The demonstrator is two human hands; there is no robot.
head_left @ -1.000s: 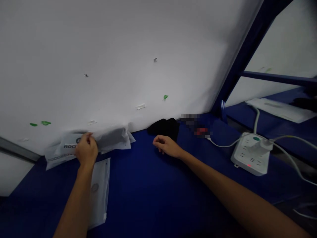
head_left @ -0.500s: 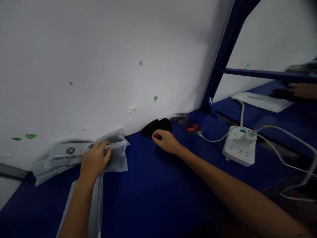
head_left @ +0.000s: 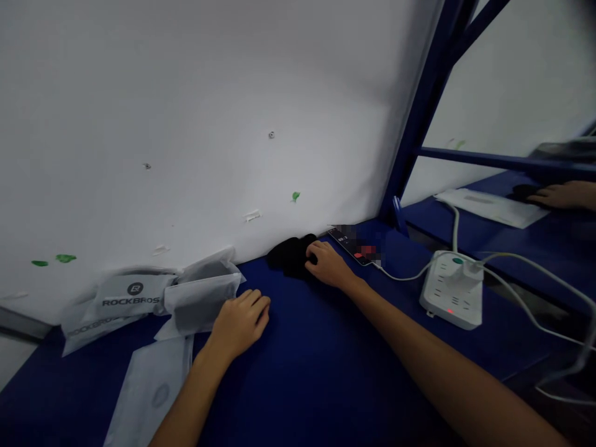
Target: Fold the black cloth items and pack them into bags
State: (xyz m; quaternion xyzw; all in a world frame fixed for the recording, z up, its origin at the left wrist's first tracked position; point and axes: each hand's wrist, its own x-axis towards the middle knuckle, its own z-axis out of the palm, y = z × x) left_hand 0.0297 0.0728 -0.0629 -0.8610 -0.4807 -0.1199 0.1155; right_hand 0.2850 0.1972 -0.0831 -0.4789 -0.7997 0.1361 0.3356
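At the back of the blue table, my right hand [head_left: 328,263] has its fingers curled on the right end of a folded black fabric item [head_left: 287,256]; its exact kind cannot be made out. My left hand [head_left: 241,320] is over the table just right of the plastic bags, fingers loosely bent and apart, with nothing visible in them. Beside it stands a filled frosted zip bag [head_left: 200,304] with something dark inside. Left of that lies a ROCKBROS bag [head_left: 130,295]. A flat frosted bag [head_left: 151,388] lies nearer, partly behind my left forearm.
A phone [head_left: 349,245] on a white cable lies right of the black item, against the wall. A white power strip [head_left: 451,292] with plugs and loose cables sits on the right. Beyond the blue frame [head_left: 410,146], another person's hand [head_left: 565,195] rests by a white bag [head_left: 493,208].
My left hand has let go of the filled bag and moved right, away from it. My right hand has shifted slightly right and is now on the black fabric. The view has tilted up slightly.
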